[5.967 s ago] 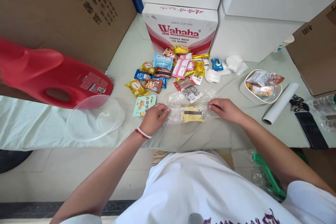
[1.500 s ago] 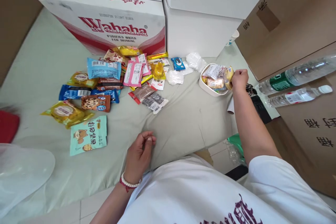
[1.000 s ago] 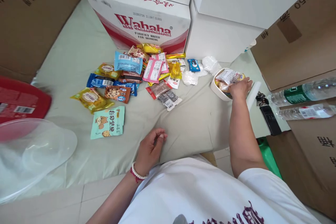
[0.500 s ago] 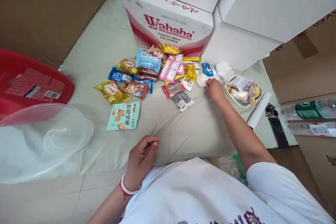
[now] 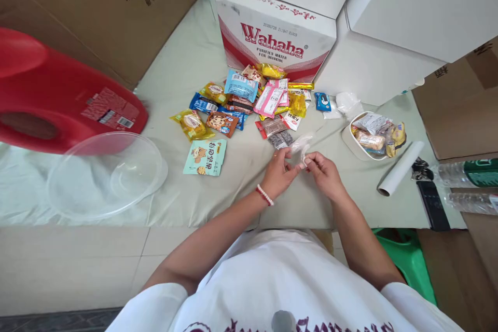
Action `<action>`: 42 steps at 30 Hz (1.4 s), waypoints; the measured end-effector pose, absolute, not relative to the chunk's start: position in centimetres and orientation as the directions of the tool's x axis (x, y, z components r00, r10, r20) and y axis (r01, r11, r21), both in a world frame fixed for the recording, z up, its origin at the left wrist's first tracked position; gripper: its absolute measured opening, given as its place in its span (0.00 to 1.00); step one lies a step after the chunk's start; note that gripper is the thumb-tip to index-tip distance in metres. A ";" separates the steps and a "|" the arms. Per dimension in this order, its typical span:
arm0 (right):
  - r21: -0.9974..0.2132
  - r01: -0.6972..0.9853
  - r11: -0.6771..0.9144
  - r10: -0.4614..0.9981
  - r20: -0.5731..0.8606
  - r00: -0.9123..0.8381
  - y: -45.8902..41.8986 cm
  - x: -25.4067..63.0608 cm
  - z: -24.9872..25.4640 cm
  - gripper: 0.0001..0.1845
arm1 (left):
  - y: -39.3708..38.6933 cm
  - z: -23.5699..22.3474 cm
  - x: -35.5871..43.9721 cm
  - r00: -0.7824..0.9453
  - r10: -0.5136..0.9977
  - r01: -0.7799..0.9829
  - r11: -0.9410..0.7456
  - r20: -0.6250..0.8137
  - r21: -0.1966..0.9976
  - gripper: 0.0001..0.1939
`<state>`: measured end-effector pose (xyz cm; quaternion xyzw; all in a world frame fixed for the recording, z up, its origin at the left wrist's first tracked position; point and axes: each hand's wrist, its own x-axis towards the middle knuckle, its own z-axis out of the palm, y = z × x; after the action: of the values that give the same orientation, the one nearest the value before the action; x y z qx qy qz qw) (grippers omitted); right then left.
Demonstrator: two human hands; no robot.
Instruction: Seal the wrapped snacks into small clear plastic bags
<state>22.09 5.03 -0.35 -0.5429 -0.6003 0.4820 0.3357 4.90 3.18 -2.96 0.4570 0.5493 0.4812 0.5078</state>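
A thin, clear crumpled plastic bag (image 5: 302, 143) is pinched between my two hands above the cloth. My left hand (image 5: 279, 172), with a beaded bracelet at the wrist, holds its left side with bent fingers. My right hand (image 5: 325, 174) has thumb and fingertips closed on its lower end. Just beyond them lies a heap of wrapped snacks, among them a grey packet (image 5: 280, 139), a red-brown packet (image 5: 271, 126) and pink-and-white packets (image 5: 269, 101). A mint-green snack pouch (image 5: 205, 157) rests left of my left hand.
A white tub (image 5: 355, 144) of packaged snacks stands at right, near a white roll (image 5: 400, 168), a black phone-like object (image 5: 432, 206) and plastic bottles (image 5: 472, 202). Another clear bag (image 5: 349, 105) lies behind. The Wahaha carton (image 5: 278, 36) backs the heap; a red jug (image 5: 73, 98) and clear bowl (image 5: 155, 187) are left.
My right hand has brought the crumpled plastic bag from beside the tub towards me. My left hand has moved up and right to meet it, and both now hold it. The view has shifted.
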 end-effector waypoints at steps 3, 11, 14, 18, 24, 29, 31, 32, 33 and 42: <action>-0.979 0.146 -0.140 0.979 -0.159 -0.128 3.8 22.5 0.1 0.17 | 4.4 -4.4 5.5 -0.094 0.988 0.023 0.128 -0.125 0.992 0.04; -0.740 -0.438 -0.510 0.856 -0.484 -0.180 2.9 24.4 1.4 0.17 | 0.8 -1.5 5.2 0.122 0.940 0.239 -0.339 0.318 0.910 0.17; -0.688 -0.455 -0.566 0.823 -0.507 -0.257 2.6 24.0 1.5 0.17 | 0.6 -0.9 6.0 0.195 0.930 0.267 -0.356 0.311 0.896 0.09; -0.731 -0.470 -0.495 0.869 -0.423 -0.257 1.7 23.5 1.2 0.18 | 0.7 -1.4 6.5 0.108 0.987 0.207 -0.138 0.117 0.969 0.10; -0.964 -0.098 -0.246 0.955 -0.224 -0.193 -0.1 23.2 -0.1 0.21 | -0.1 -1.0 6.5 0.119 0.992 0.022 0.044 -0.047 0.999 0.14; -0.951 -0.115 -0.288 0.954 -0.273 -0.126 0.2 25.1 0.3 0.15 | -0.2 -0.8 5.2 0.118 0.974 -0.313 0.221 -0.193 0.924 0.17; -0.927 -0.160 -0.338 0.940 -0.325 -0.100 0.5 26.2 0.5 0.17 | -0.2 -0.9 4.5 0.131 0.959 -0.433 0.284 -0.252 0.856 0.20; -0.919 -0.173 -0.354 0.935 -0.344 -0.090 0.7 26.6 0.5 0.18 | -0.2 -0.9 4.2 0.130 0.955 -0.469 0.298 -0.268 0.832 0.20; -0.919 -0.166 -0.358 0.934 -0.351 -0.070 0.8 27.0 0.4 0.18 | -0.3 -1.0 3.9 0.125 0.953 -0.491 0.301 -0.275 0.818 0.21; -0.975 0.172 -0.140 0.988 -0.148 -0.038 -0.1 22.9 2.2 0.17 | -1.8 0.1 4.4 0.135 0.991 -0.076 0.034 -0.024 0.997 0.13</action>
<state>22.90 -0.11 2.17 -0.5627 -0.5155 0.5033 0.4054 4.36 -1.75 0.08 0.5051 0.4527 0.4772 0.5587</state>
